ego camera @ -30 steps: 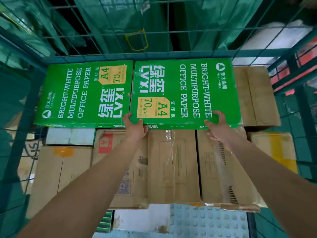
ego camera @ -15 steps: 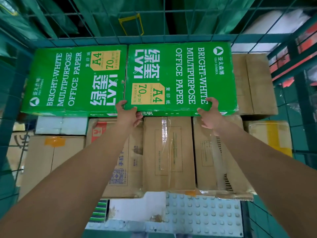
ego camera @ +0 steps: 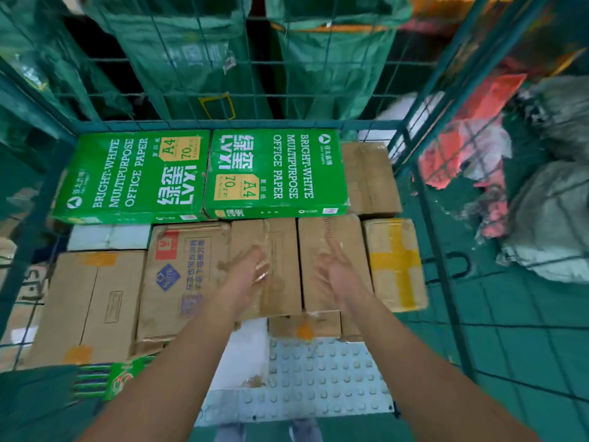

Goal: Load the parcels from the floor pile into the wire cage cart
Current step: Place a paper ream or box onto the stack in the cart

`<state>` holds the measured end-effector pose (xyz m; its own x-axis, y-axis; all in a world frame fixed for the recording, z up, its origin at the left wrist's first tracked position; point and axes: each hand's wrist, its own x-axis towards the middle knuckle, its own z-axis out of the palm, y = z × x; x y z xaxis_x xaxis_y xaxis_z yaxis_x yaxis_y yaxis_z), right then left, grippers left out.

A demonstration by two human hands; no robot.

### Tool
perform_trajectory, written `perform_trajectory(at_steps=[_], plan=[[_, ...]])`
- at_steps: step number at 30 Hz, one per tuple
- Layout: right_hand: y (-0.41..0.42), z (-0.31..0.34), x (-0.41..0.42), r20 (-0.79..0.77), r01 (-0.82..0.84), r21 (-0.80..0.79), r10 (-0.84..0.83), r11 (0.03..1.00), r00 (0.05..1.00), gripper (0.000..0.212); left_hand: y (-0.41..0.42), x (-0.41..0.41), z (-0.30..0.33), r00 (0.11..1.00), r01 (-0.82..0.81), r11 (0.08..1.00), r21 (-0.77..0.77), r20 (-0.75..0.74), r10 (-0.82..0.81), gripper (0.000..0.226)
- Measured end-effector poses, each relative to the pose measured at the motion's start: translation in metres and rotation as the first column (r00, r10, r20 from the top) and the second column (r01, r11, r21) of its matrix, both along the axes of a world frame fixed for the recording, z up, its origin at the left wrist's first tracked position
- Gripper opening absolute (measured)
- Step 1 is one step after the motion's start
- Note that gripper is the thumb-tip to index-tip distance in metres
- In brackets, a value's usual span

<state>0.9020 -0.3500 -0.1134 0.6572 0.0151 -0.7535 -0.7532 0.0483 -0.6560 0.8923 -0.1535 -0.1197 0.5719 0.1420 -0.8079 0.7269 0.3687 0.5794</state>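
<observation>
Two green office-paper boxes lie side by side at the back of the wire cage cart (ego camera: 223,124): the right green box (ego camera: 275,173) and the left green box (ego camera: 134,177). Both sit on a layer of brown cardboard parcels (ego camera: 264,266). My left hand (ego camera: 248,274) and my right hand (ego camera: 338,272) hover above the brown parcels, blurred, fingers spread, holding nothing. Both are well short of the green boxes.
A parcel with yellow tape (ego camera: 395,263) lies at the cart's right side. Grey and red sacks (ego camera: 548,218) lie outside the right mesh wall. Green bags (ego camera: 178,59) hang behind the cart. A studded white sheet (ego camera: 318,378) lies near my feet.
Both hands let go of the right green box and pulled back toward me. The box now rests flush beside the left one at the cart's back.
</observation>
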Motion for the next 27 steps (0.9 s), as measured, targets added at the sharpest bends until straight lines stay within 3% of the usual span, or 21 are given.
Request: perform_trajectory(at_steps=[5, 13, 21, 27], plan=[[-0.021, 0.063, -0.087, 0.032, 0.097, 0.142, -0.103, 0.985, 0.994, 0.053, -0.034, -0.074, 0.063, 0.996, 0.048, 0.999, -0.026, 0.075, -0.046, 0.025], [-0.017, 0.094, -0.196, 0.064, 0.218, 0.211, -0.236, 0.953, 0.970, 0.038, -0.043, -0.166, 0.096, 0.984, 0.148, 0.988, -0.044, 0.110, -0.143, 0.039], [0.019, 0.114, -0.305, 0.067, 0.408, 0.143, -0.420, 0.902, 0.905, 0.038, -0.017, -0.241, 0.110, 0.975, 0.214, 0.961, -0.174, 0.105, -0.198, 0.019], [0.045, 0.101, -0.404, 0.022, 0.603, 0.115, -0.609, 0.789, 0.793, 0.039, -0.005, -0.315, 0.088, 0.951, 0.310, 0.924, -0.225, 0.061, -0.304, 0.030]])
